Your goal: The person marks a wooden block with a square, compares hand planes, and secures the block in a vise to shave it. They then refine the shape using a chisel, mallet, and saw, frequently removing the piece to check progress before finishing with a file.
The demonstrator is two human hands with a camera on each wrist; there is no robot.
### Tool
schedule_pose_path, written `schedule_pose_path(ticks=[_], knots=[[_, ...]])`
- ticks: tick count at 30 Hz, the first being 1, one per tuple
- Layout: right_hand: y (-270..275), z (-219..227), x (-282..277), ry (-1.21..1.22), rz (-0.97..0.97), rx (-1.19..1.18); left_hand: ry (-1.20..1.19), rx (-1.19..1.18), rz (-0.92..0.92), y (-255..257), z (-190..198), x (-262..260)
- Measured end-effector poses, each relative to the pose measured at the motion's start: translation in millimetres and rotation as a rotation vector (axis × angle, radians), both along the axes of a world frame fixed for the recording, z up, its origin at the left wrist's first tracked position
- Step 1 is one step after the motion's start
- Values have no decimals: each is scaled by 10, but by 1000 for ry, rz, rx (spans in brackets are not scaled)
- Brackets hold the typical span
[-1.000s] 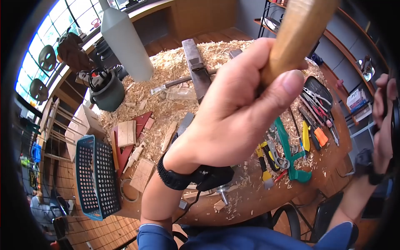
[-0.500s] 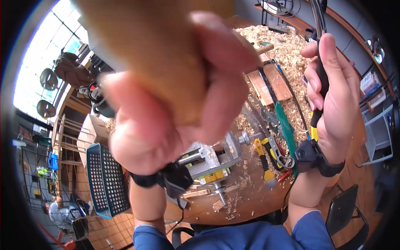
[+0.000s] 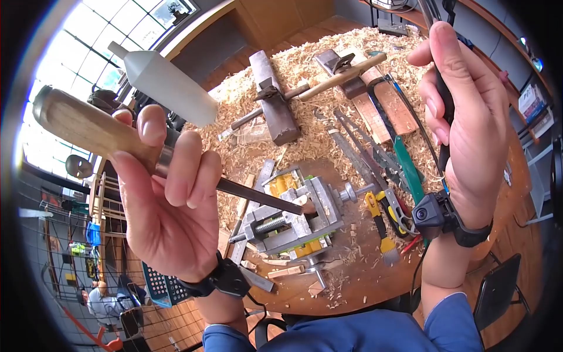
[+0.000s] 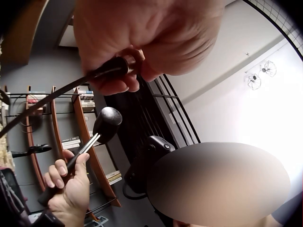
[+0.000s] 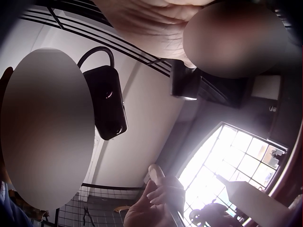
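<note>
My left hand (image 3: 176, 205) grips a wood-handled chisel (image 3: 258, 196) near its ferrule, handle up to the left. Its dark blade slants down to the right and overlaps the metal bench vise (image 3: 329, 205) in the head view. My right hand (image 3: 475, 111) is raised at the right, fingers curled round the black grip of a mallet (image 4: 108, 122). In the left wrist view the mallet shows a round black head on a pale metal shaft. The head view cuts that head off at the top.
Wood shavings (image 3: 234, 158) cover the table's far half. Two wooden planes (image 3: 272, 108) lie there, with a white bottle (image 3: 167, 82) at the left. Right of the vise are a green-handled saw (image 3: 407, 167), a yellow-handled brush (image 3: 381, 232) and scissors. A blue-green basket (image 3: 161, 287) stands left.
My left hand has moved left, away from the camera, and the chisel has turned so its blade points toward the vise. My right hand has come in from the right edge, holding the mallet.
</note>
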State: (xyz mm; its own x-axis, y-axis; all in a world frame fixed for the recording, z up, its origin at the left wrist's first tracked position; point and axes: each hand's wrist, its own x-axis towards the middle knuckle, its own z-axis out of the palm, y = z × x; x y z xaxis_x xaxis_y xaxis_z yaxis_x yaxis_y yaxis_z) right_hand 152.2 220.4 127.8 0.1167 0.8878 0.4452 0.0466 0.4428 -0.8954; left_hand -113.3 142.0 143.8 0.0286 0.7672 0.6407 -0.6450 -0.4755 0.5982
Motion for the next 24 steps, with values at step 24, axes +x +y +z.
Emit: schedule_pose_path(ticks=[24], knots=[[-127,-44,-268,33,-136,72,156,-67,393,26,-187,79]])
